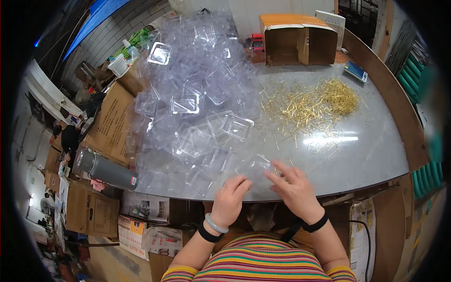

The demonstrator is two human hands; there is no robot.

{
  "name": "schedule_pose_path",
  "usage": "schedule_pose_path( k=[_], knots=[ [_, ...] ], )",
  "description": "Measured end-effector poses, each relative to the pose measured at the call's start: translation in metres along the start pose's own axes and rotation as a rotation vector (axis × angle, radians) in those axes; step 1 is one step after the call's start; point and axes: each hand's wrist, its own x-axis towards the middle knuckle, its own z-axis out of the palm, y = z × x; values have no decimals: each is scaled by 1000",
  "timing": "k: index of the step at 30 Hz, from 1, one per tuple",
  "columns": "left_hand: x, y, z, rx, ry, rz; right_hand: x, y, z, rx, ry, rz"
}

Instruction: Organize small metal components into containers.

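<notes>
Head view | left hand (229,201): fingertips gathered, grip unclear | right hand (296,190): fingers spread near tray (256,164) | hooks (319,105) beyond

The person (253,271) is rocking a top (277,258) in skinny yellow, pink, green and dark stripes, matching sleeves (181,272) that leave the forearms (332,244) bare, plain black wristbands (315,223) on both sides, plus a pale, smooth, kinda chunky bangle (215,223) nearer the left hand (229,202).
</notes>
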Motion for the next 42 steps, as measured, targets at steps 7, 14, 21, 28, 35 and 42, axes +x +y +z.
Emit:
schedule_pose_path(
  k=[7, 14, 21, 28, 35, 42],
  knots=[
    [-21, -1, -7, -92, 155, 2, 5, -26, 17, 182, -112, -73],
    [-33, 3, 12, -624, 332, -314, -15, -45, 32, 897, -277, 457],
    [-36, 0, 18, -847, 172, -265, -27, -47, 37, 1289, -313, 767],
    [-34, -1, 15, -678, 108, 6, -34, -48, 36, 1189, -232, 632],
    [-22, 8, 17, -604, 72, 120, -41, -41, 28, 1006, -189, 423],
    [-22, 10, 23, -657, 74, 100, -46, -36, 28, 837, -177, 320]
  ],
)
